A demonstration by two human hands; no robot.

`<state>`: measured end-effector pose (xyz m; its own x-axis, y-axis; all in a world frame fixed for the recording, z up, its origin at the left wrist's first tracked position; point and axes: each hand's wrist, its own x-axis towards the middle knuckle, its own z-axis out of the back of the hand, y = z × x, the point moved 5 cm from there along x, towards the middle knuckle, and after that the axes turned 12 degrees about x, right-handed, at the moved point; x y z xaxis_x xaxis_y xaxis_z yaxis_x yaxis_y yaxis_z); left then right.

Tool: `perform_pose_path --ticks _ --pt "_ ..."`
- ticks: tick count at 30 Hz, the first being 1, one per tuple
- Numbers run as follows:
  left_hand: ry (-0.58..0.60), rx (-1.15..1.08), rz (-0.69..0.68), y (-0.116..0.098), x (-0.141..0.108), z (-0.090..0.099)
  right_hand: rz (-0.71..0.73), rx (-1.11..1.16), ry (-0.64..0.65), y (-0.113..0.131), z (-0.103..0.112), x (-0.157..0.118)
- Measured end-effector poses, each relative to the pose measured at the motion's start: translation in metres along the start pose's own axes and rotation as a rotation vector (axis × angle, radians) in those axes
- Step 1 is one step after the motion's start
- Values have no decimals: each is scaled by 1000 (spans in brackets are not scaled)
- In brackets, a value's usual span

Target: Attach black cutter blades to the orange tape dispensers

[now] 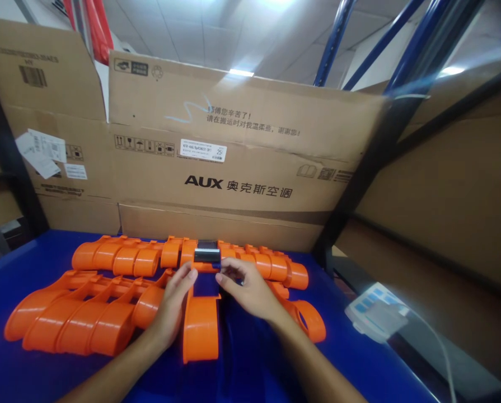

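Between my hands is an orange plastic part (201,329) with a broad curved band at its near end and an open frame above it. My left hand (175,299) is closed on the frame's left side, thumb near its upper corner. My right hand (247,286) pinches the right side with thumb and bent fingers; its fingertips are partly hidden. At the frame's far end sits a black strip (207,256) with a row of small white teeth. Similar orange parts lie about my hands: a near left group (80,322), a back left row (124,258) and a back right row (271,266).
A blue surface (149,378) lies under everything. Large printed cardboard sheets (242,151) stand behind it, with a dark metal post (351,179) at right. A white and blue device (378,310) with a cable rests by the right edge.
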<state>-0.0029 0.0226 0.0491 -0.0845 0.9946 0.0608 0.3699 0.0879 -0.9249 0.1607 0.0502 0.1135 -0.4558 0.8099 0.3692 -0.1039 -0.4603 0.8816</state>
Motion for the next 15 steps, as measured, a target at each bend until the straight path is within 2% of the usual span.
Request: perform_pose_path --ticks 11,15 --pt "96 24 -51 -5 2 -10 -15 26 -51 0 -6 -3" --pt "80 33 -45 -4 3 -8 -26 14 -46 -2 -5 -3"
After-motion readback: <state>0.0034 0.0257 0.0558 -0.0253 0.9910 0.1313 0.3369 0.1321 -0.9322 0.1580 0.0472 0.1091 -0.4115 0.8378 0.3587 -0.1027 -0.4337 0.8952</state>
